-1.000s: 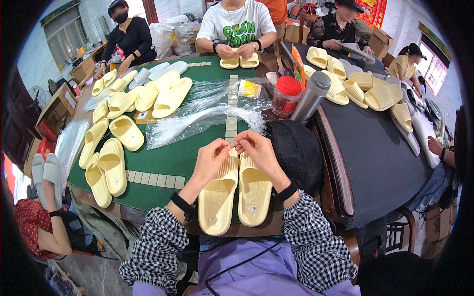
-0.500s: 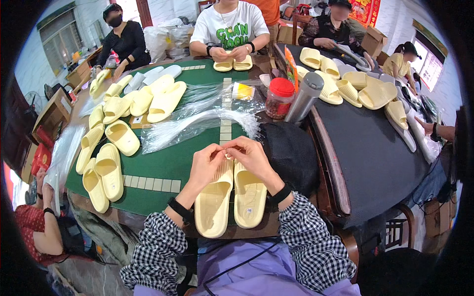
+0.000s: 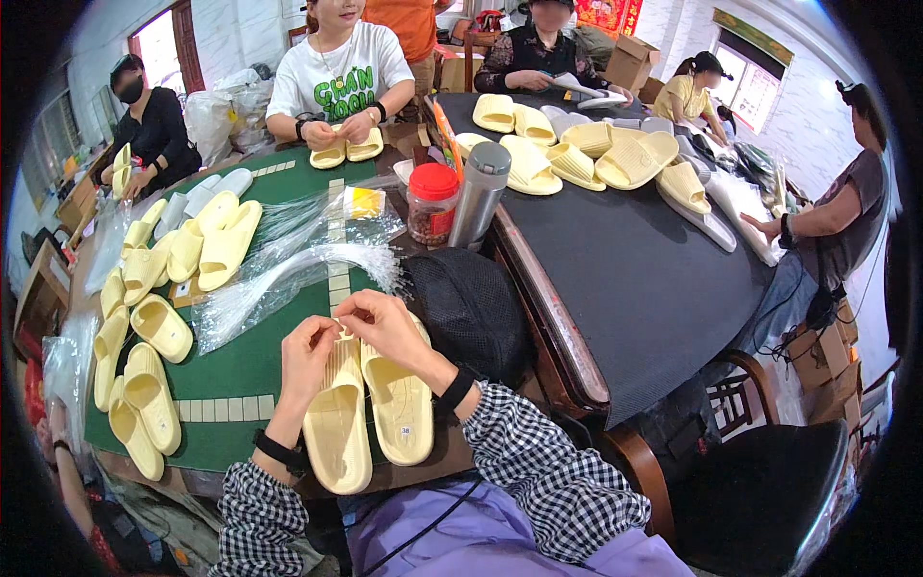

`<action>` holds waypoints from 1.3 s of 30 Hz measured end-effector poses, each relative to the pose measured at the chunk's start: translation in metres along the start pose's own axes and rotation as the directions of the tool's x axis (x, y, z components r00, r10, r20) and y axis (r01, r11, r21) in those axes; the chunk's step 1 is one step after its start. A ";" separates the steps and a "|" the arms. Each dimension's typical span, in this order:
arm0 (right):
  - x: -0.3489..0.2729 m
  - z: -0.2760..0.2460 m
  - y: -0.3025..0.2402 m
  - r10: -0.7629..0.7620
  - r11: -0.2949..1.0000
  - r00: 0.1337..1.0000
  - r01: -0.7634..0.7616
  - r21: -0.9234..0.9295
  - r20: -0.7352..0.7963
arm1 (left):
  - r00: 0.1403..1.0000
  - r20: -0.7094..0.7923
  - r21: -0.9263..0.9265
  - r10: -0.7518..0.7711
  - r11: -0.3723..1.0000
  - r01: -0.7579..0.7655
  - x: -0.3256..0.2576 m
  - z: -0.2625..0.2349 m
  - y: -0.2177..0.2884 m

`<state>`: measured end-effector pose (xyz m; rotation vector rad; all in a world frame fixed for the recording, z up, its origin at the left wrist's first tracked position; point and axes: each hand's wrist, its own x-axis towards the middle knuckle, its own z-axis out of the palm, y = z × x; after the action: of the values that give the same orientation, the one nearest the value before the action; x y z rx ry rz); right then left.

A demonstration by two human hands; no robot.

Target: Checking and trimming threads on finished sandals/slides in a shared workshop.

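A pair of pale yellow ribbed slippers (image 3: 338, 438) lies side by side at the table's front edge, toes pointing away from me. My left hand (image 3: 306, 354) is closed in a pinch over the toe of the left slipper. Close beside it, my right hand (image 3: 386, 333) pinches too, its wrist passing over the right slipper. Whatever lies between the fingertips is too small to make out. Just beyond my hands, a bundle of thin white plastic strands (image 3: 312, 274) rests on clear plastic wrap on the green table mat (image 3: 226, 370).
More yellow slippers (image 3: 151, 399) and some grey ones cover the left side. A red-lidded jar (image 3: 433, 204), a steel flask (image 3: 480, 195) and a black mesh bag (image 3: 471, 310) stand right of my hands. Co-workers sit around; slippers (image 3: 636, 161) lie on the dark table (image 3: 615, 279).
My view has turned to the right, so the scene sits further left. Both hands remain pinched over the slipper toes, fingertips slightly shifted. A person at the far right has come into view.
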<state>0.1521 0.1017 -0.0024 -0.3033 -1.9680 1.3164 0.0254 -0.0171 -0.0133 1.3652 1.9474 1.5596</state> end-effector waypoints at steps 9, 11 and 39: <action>0.000 0.006 -0.001 -0.023 0.998 1.000 0.024 -0.062 0.008 | 0.999 -0.026 0.008 -0.024 1.000 0.024 0.000 0.001 0.001; 0.000 0.006 -0.001 -0.004 1.000 1.000 0.004 -0.023 -0.005 | 0.999 -0.054 0.025 -0.003 1.000 0.005 -0.001 0.002 0.004; -0.003 0.007 0.010 -0.178 0.972 0.983 0.169 -0.162 -0.043 | 1.000 -0.001 0.096 0.010 0.995 -0.009 0.001 0.002 0.005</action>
<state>0.1476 0.0996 -0.0134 -0.2354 -2.0056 1.0325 0.0292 -0.0154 -0.0097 1.4126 2.0441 1.4893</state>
